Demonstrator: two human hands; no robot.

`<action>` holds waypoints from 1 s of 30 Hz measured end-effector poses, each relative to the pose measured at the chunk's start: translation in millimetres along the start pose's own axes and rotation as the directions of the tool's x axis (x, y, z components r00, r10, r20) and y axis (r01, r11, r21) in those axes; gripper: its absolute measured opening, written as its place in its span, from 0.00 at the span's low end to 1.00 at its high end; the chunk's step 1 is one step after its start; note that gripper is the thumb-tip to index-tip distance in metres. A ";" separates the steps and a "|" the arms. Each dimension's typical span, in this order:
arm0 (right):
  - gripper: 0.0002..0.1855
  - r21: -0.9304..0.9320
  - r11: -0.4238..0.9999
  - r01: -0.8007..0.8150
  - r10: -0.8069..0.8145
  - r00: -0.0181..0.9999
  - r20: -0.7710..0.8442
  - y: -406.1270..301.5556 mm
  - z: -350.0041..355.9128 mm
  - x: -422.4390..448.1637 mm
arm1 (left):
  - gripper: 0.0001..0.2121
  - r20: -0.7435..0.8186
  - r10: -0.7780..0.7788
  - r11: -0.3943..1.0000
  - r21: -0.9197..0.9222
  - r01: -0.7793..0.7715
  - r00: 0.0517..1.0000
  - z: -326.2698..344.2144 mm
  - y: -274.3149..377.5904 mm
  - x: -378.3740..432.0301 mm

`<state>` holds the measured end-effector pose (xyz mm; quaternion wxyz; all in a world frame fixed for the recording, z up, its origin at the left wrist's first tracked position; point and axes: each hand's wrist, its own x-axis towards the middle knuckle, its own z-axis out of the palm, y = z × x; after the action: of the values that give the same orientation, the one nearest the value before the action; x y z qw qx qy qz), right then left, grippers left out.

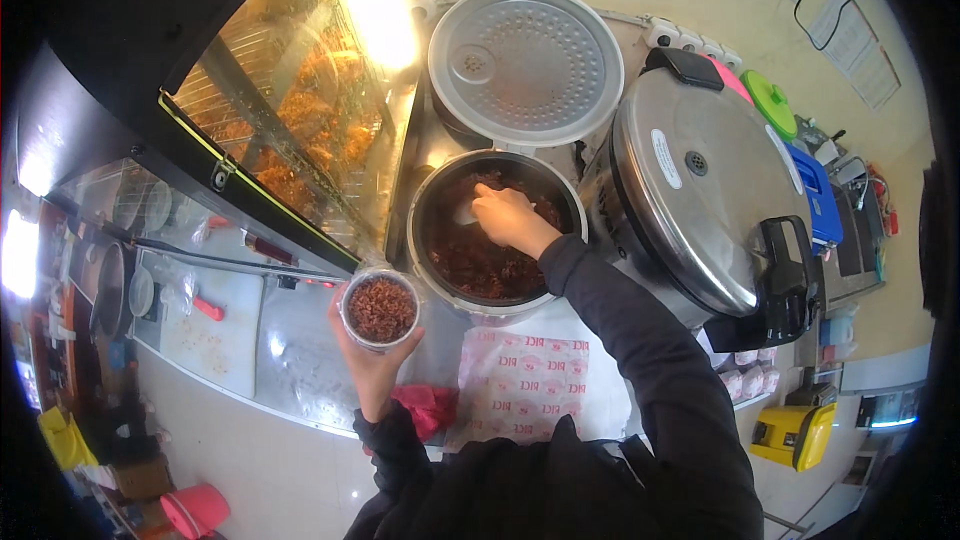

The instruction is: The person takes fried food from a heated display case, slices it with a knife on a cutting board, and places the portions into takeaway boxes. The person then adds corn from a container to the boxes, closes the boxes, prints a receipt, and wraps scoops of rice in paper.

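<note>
My left hand (371, 360) holds a round cup (380, 310) filled with reddish-brown cooked rice, upright beside the cooker. Inside an open rice cooker (574, 202), my right hand (504, 214) grips a pale utensil (465, 214), probably a rice paddle, partly hidden by the fingers. Dark reddish rice (480, 274) lies in the cooker's pot around it. The cooker's lid (525, 71) stands raised behind the pot. Printed wrapping paper (525, 382) lies on the counter between the cooker and my body.
A large steel rice cooker (690, 180) with its lid down stands at the right. On the left is a glass display warmer (300, 127) with fried food. A red cloth (426, 409) lies at the counter's front edge, and a white cutting board (214, 337) sits farther left.
</note>
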<state>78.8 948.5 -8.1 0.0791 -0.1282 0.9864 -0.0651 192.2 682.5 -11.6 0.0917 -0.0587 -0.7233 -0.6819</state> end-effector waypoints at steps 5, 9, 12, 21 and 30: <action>0.07 0.049 0.999 -0.016 0.016 1.000 0.006 9.2 13.6 7.4 | 0.48 0.014 -0.041 0.993 -0.107 0.043 0.999 7.0 -4.7 -2.1; 0.09 0.098 0.995 0.019 -0.029 0.994 0.105 11.3 -2.8 0.0 | 0.48 0.015 -0.060 0.968 -0.243 0.061 0.998 14.6 -7.0 -1.7; 0.11 0.117 0.991 -0.072 0.041 0.969 0.245 11.9 -10.7 -10.7 | 0.48 0.039 -0.070 0.963 -0.257 0.078 0.997 18.5 -14.6 0.5; 0.18 0.260 0.955 -0.142 0.045 0.937 0.347 -5.5 -16.9 -38.9 | 0.45 0.090 -0.063 0.945 -0.316 0.089 0.994 26.4 -16.9 1.6; 0.15 0.567 0.822 -0.053 -0.174 0.924 0.340 23.5 28.0 -31.8 | 0.46 0.120 -0.043 0.952 -0.297 0.078 0.992 27.8 -13.7 4.1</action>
<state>108.4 976.4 -34.6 0.2992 -0.1408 0.8837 -0.3312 183.9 709.2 -25.6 0.0198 -0.0880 -0.6164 -0.7822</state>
